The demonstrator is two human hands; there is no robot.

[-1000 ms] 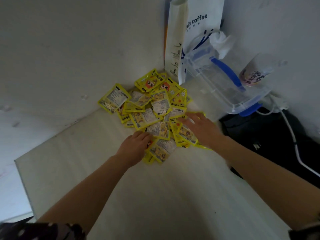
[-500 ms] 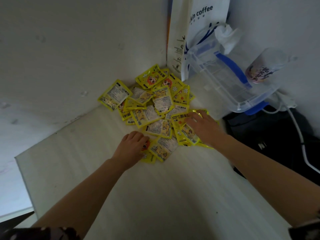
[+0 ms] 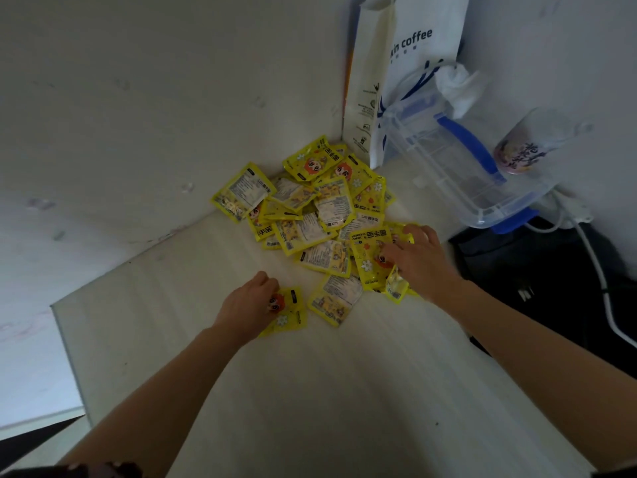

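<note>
Subject: a lone hand-warmer packet [image 3: 291,313], yellow, printed face up. It lies flat on the table [image 3: 310,391] at the near edge of the pile of hand-warmer packets [image 3: 310,215] and just clear of it.

Left hand [image 3: 248,305]: its fingers are curled down over the lone packet's left edge and grip it. The palm hides the corner beneath.

Right hand [image 3: 422,262]: it rests on the right flank of the pile. The thumb lies on a face-up packet [image 3: 370,257] and the fingers reach over the packets behind it. A crumpled packet shows under the heel of the hand. Whether this hand grips anything or only presses down cannot be told.

Pile: loose and overlapping, some packets showing the print and some the label, banked into the corner against the wall [image 3: 138,115].

Surroundings: a white coffee-shop paper bag [image 3: 406,46] stands behind the pile. A clear plastic box with a blue handle [image 3: 448,167] sits tilted to the right, with a printed cup [image 3: 517,153] beside it. A black bag [image 3: 537,270] and a white cable [image 3: 599,281] lie below the table's right edge.

Risks, as judged:
- The packets look slick and are stacked loosely, so a sideways drag by the right hand could send those at its wrist over the right edge onto the black bag.
- A pull on one packet may bring its overlapping neighbours along and spoil any sorting or count.
- A wide sweep could knock the tilted box.
</note>
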